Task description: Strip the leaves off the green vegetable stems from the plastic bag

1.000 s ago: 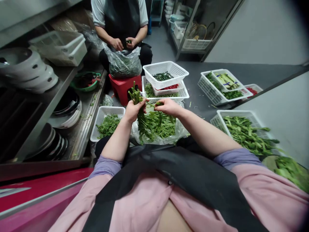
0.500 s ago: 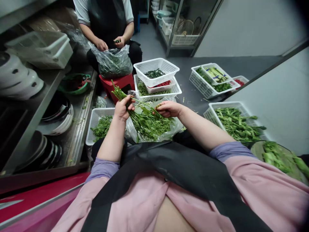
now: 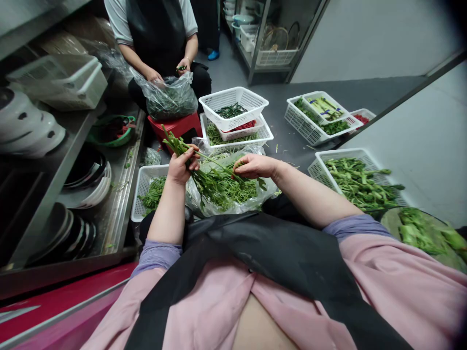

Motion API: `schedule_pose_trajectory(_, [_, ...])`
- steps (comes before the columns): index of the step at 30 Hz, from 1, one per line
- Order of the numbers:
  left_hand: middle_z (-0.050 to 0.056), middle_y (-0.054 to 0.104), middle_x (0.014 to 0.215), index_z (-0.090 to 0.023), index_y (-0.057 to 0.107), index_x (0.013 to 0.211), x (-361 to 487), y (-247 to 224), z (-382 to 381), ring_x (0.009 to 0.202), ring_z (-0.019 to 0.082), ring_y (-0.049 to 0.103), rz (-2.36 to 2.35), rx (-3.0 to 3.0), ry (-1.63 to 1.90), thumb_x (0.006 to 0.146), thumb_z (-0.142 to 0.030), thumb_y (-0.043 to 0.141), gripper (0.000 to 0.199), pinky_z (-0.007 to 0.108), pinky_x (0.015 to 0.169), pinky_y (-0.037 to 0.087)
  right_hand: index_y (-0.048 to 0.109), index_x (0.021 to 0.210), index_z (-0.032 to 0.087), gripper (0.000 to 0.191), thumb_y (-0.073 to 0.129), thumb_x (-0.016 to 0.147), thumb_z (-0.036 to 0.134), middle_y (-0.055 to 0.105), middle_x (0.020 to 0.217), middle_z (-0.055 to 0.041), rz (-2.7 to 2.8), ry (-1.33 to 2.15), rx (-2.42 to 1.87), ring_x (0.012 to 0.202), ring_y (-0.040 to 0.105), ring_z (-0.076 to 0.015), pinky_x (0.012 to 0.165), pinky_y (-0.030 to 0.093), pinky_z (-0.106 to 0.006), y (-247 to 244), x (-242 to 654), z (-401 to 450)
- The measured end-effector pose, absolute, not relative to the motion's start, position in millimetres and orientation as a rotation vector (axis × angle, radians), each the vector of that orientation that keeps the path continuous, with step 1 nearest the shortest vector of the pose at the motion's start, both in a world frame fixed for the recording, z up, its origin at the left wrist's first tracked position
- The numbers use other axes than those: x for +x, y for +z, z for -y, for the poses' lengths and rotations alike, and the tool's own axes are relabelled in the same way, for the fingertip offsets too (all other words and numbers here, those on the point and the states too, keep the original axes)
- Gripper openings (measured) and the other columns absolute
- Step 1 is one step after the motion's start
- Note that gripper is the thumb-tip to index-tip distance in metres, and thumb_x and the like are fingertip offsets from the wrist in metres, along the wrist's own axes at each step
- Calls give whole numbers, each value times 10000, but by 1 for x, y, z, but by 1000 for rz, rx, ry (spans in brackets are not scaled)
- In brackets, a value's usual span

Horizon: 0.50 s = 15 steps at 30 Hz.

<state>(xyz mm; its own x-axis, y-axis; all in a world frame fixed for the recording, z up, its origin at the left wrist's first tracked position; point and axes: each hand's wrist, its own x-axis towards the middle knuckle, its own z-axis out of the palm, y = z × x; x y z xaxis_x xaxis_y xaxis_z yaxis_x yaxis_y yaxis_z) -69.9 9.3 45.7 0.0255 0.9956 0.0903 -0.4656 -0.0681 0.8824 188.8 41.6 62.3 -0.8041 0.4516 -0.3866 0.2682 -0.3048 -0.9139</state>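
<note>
Left hand point(image 3: 182, 165): fingers closed around the green bunch point(image 3: 174, 142), above the clear bag point(image 3: 269, 189). Right hand point(image 3: 256, 166): fingertips pinching a thin stem point(image 3: 218, 164), also above the bag. Grip the bunch firmly without crushing; tension the stem lightly, in line.

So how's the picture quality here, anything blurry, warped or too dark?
Head view: left hand and right hand fairly clear; white bowls soft at the edge, pink right sleeve seemingly stretched. Head view again: deep shadow below the metal shelf, black upper-right corner, pale glints on the near clear bag.
</note>
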Motion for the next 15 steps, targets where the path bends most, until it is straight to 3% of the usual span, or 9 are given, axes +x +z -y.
schedule_pose_trajectory(8, [-9,616,630,-162,613,749,-81,49,-6,331,28,354,-781,1021,1445,608,-415,823,357,213,368,368,675,904,90,207,715,735,202,476,459,63,1926,2094,-1076,372,345,-23,343,192,-139,79,185,-39])
schedule_pose_trajectory(15, [5,650,687,-169,609,751,-76,51,-2,333,27,362,-727,1074,1394,572,-434,840,395,219,371,389,672,849,90,273,766,696,296,486,431,54,2088,2226,-973,361,363,-31,347,214,-144,76,177,-43])
